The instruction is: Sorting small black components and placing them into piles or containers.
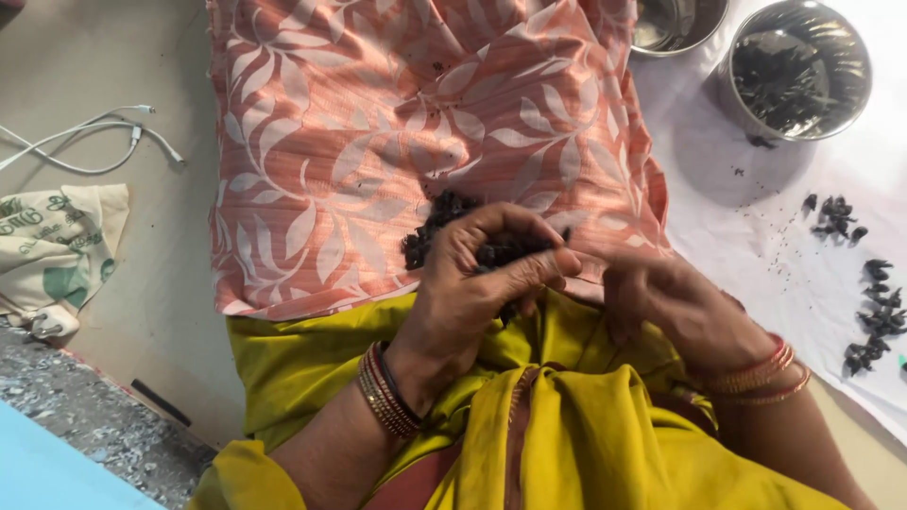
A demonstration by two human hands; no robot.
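Over peach cloth [378, 142], left fingers [515, 274] cup dark pods [444, 222]; right fingers [628, 283] pinch, contents hidden.

1. Left hand [472, 283]: a stack of gold and red bangles with one dark band at the wrist.
2. Right hand [675, 307]: red and gold bangles.
3. Yellow-green garment [567, 425] with a thin brownish trim stripe.
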